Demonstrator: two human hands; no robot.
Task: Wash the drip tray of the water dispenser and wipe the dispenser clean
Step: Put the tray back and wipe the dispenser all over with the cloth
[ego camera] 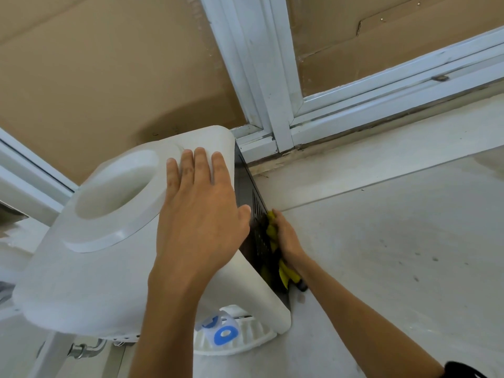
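Observation:
A white tabletop water dispenser [90,268] stands on the counter, seen from above, with a round bottle well in its top. My left hand [199,214] lies flat on the top's right part, fingers spread. My right hand [286,238] presses a yellow cloth [285,271] against the dispenser's black vented right side panel [249,192]. Below the front, the white ribbed drip tray [253,339] sits in place under a blue tap lever [225,335].
A pale stone counter [395,255] spreads to the right. A white window frame [261,77] with brown cardboard [95,64] behind it rises close behind the dispenser. A metal pipe fitting [87,349] shows at lower left.

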